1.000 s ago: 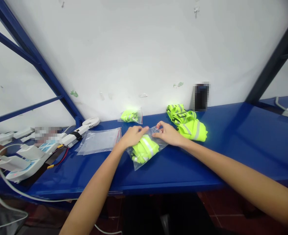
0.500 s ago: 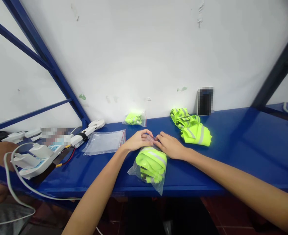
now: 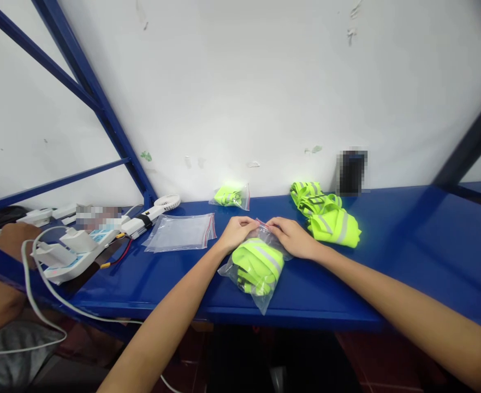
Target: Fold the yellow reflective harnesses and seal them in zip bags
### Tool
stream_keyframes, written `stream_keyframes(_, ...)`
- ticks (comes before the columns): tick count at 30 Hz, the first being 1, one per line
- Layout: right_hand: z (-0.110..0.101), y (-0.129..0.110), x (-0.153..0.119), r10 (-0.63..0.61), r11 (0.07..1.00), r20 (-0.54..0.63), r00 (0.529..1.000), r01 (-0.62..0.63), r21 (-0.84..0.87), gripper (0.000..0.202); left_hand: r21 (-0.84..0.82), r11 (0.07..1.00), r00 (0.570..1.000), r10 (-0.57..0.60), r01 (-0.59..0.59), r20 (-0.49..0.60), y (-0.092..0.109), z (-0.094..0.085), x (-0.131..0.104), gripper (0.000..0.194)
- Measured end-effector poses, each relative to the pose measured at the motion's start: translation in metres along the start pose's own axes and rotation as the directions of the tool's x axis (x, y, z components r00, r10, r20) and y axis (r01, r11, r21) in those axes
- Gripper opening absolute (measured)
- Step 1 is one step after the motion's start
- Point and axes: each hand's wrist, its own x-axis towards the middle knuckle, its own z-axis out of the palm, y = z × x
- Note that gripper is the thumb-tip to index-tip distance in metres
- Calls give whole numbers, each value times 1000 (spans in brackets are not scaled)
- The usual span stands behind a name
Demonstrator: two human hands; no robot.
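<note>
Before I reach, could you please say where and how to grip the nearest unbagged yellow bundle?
I'd grip the yellow bundle around its right end, from the right: the other bundles crowd its far side, while its right end lies free.

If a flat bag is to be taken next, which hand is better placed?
Probably the left hand: the flat bags lie on its side, nearer to it than to the right hand. Both hands hold the filled bag, so the left would need to release it first.
</note>
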Motion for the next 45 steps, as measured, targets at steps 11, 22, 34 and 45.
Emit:
stream_keyframes(11,-4,-2,0,19,992,53,998,-25,125,26,72,977,969,186,-200,163,6,1,-9,28)
stream_keyframes(22,-4,-14,-2,66,992,55,996,-72,101,15,155,973,959,126,-169,254,6,0,-10,26)
stream_keyframes(34,-33,-15,-26,185,950,252,950,-238,201,18,35,995,959,82,-95,272,2,-6,-4,27)
stream_keyframes(45,-57,-21,-73,243,870,372,896,-371,325,32,9,996,940,76,-84,332,2,-3,-4,32)
